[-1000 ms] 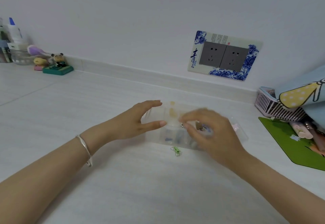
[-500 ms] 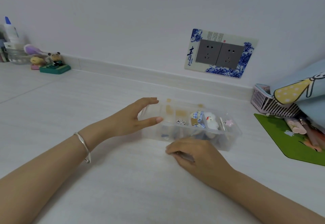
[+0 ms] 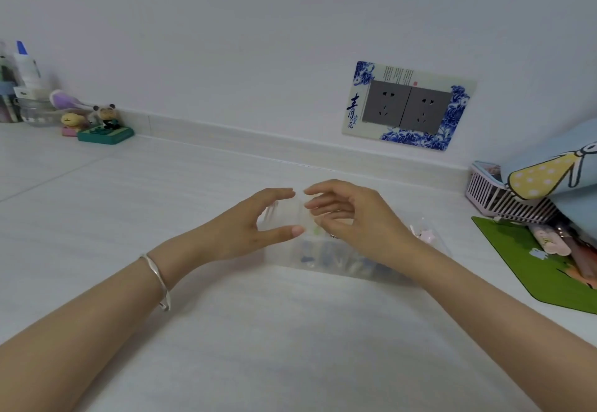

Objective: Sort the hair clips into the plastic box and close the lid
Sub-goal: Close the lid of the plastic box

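Note:
The clear plastic box [image 3: 326, 261] lies on the white counter, with blue and other hair clips showing dimly through its front wall. A pink clip [image 3: 424, 234] sits at its right end. My left hand [image 3: 255, 227] grips the box's left end, thumb on the near wall and fingers on the far wall. My right hand [image 3: 355, 217] hovers over the left compartments with fingers spread apart. A small green hair clip [image 3: 318, 231] shows as a blur just under that thumb, inside the box. The hand hides most of the box's contents, and I see no lid.
At the right lie a green mat [image 3: 529, 266], a pink slatted basket [image 3: 494, 195] and a blue cartoon cloth [image 3: 555, 169]. Small figurines [image 3: 103, 124] and bottles [image 3: 26, 69] stand at the far left by the wall. A double socket [image 3: 407, 106] is on the wall.
My right hand went down to the green clip on the counter in front of the box, then rose over the left compartments. The counter spot is now bare. My left hand stayed on the box.

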Demonstrator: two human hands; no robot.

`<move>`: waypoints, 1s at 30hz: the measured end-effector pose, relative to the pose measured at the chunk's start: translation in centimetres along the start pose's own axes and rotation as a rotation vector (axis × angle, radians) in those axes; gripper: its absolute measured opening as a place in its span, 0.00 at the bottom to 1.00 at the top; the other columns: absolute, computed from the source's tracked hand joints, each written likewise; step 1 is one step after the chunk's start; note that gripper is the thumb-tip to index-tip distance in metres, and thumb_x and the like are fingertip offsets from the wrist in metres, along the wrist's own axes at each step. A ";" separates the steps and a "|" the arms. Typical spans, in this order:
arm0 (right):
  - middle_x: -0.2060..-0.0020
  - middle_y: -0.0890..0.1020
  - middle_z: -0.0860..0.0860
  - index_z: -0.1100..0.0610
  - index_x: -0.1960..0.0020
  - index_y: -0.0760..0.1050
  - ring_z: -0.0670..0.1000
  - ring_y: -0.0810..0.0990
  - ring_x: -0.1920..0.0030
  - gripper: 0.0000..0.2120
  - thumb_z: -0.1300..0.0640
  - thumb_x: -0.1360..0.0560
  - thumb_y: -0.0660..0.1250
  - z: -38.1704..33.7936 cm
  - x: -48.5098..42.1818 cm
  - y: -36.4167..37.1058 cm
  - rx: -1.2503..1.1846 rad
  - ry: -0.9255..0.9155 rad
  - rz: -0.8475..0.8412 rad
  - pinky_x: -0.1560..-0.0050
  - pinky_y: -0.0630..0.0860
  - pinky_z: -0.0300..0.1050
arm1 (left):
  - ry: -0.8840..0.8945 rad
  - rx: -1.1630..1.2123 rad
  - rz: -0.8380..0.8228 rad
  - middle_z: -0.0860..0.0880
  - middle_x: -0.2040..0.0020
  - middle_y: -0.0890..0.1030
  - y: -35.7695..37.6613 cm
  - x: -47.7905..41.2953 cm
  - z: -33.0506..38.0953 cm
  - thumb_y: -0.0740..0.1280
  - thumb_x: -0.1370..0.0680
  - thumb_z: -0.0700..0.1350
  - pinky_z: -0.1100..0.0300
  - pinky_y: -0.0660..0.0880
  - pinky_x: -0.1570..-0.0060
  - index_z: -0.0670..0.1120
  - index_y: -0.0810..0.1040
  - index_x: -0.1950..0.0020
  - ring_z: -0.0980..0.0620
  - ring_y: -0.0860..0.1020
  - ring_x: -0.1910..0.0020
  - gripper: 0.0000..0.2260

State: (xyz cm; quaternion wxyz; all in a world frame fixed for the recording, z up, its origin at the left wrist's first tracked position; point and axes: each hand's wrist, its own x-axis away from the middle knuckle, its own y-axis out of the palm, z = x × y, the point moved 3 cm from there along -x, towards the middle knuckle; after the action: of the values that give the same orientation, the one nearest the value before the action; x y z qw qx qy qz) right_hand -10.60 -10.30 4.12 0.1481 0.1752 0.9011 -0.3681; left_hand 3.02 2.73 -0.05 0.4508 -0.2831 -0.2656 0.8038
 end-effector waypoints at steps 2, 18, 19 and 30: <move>0.51 0.84 0.51 0.54 0.43 0.77 0.43 0.82 0.50 0.15 0.68 0.27 0.67 0.1 -0.2 -0.7 0.007 -0.022 0.042 0.46 0.76 0.33 | 0.000 0.011 -0.002 0.65 0.30 0.65 0.0 0.1 0.0 0.63 0.36 0.71 0.58 0.62 0.31 0.59 0.63 0.30 0.64 0.64 0.31 0.37; 0.60 0.81 0.49 0.56 0.52 0.75 0.50 0.81 0.61 0.15 0.43 0.24 0.61 8.2 4.9 -7.4 -0.621 0.865 0.284 0.59 0.73 0.45 | -0.391 0.507 -0.042 0.52 0.37 0.78 0.3 -3.2 -1.3 0.61 0.37 0.76 0.50 0.67 0.33 0.50 0.73 0.35 0.53 0.77 0.39 0.40; 0.61 0.82 0.50 0.57 0.49 0.75 0.50 0.82 0.64 0.17 0.43 0.25 0.62 8.4 4.8 -7.4 -0.657 0.852 0.283 0.60 0.73 0.46 | -0.388 0.544 -0.048 0.54 0.39 0.80 0.4 -3.4 -1.2 0.62 0.37 0.75 0.50 0.68 0.33 0.51 0.74 0.36 0.54 0.78 0.41 0.38; 0.37 0.78 0.52 0.52 0.39 0.72 0.47 0.78 0.42 0.15 0.47 0.22 0.59 8.5 3.3 -9.1 -0.540 0.528 0.414 0.39 0.69 0.45 | -0.204 0.635 0.200 0.54 0.32 0.72 -0.9 -4.7 1.4 0.63 0.33 0.69 0.49 0.67 0.33 0.50 0.66 0.30 0.55 0.73 0.37 0.37</move>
State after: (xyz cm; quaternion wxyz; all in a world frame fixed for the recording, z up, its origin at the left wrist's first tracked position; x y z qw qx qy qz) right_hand -16.22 -21.80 2.53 0.0238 0.3957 0.9178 -0.0240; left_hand 4.58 -1.16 2.60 0.4065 -0.0714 -0.0172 0.9107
